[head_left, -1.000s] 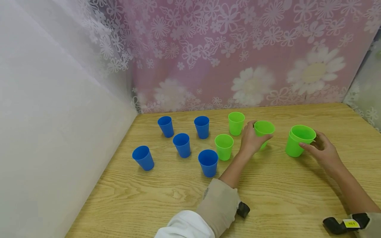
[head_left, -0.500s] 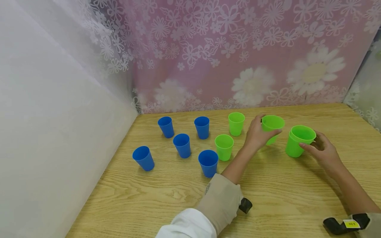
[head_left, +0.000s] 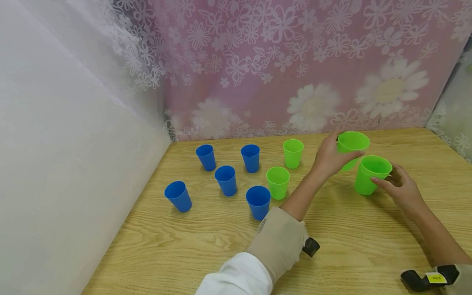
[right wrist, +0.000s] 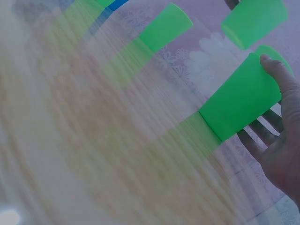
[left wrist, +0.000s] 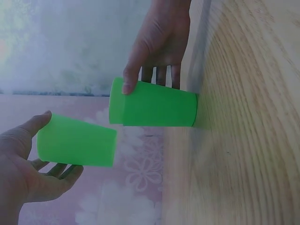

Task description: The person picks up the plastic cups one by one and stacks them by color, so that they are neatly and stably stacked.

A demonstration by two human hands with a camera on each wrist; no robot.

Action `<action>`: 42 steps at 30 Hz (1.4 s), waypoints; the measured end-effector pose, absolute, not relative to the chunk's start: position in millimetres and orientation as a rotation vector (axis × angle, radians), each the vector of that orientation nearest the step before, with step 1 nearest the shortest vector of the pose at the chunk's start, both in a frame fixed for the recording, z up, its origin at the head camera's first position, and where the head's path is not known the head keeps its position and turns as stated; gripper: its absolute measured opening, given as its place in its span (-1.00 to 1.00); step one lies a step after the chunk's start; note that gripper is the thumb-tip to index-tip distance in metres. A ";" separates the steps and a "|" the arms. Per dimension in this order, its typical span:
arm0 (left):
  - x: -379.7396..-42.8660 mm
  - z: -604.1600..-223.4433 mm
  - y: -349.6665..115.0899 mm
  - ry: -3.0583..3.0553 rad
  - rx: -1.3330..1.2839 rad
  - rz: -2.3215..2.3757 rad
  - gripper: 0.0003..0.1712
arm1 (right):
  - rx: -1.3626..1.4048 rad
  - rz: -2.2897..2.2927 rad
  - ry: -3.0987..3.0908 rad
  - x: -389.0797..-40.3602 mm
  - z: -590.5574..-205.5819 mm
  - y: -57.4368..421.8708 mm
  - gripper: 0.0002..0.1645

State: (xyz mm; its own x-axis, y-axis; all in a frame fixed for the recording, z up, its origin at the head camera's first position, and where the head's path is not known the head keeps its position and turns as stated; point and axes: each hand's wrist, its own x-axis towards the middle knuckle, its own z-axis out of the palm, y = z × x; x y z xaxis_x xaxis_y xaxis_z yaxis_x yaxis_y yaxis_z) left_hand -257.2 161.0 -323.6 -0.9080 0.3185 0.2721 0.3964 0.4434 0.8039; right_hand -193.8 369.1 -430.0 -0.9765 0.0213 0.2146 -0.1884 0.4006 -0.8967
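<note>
My left hand [head_left: 330,157] holds a green cup [head_left: 352,143] by its side, thumb toward me, fingers behind it. In the left wrist view this cup [left wrist: 77,140] hangs clear of the table, its base pointing toward the tabletop. Just to the right, my right hand [head_left: 403,188] grips a stack of nested green cups [head_left: 366,180] that stands on the table, thumb near the upper rim. The right wrist view shows the stack's base [right wrist: 234,103] down on the wood, with the lifted cup's lower end close above its rim.
Two green cups [head_left: 293,153] [head_left: 278,183] stand upright left of my left hand. Several blue cups [head_left: 225,180] stand spread over the left half of the wooden table [head_left: 206,254]. A floral curtain [head_left: 258,82] closes off the back, and a white sheet [head_left: 73,135] the left side.
My left hand has lifted its green cup off the table and carried it right and up, close to the stack. My right hand and the stack have stayed put.
</note>
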 end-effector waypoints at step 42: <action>-256.1 -326.7 208.1 -2.598 -0.812 -1.475 -0.22 | 0.170 1.623 -2.459 -195.5 -431.7 368.2 -0.25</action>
State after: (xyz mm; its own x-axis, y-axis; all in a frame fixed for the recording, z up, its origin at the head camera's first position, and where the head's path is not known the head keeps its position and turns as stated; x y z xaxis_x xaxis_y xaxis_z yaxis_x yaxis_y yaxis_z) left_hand -256.1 208.1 -326.7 -0.8615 0.4182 0.2879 0.4616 0.4091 0.7871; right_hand -195.5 368.2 -431.7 -0.9753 0.0088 0.2207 -0.1994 0.3939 -0.8972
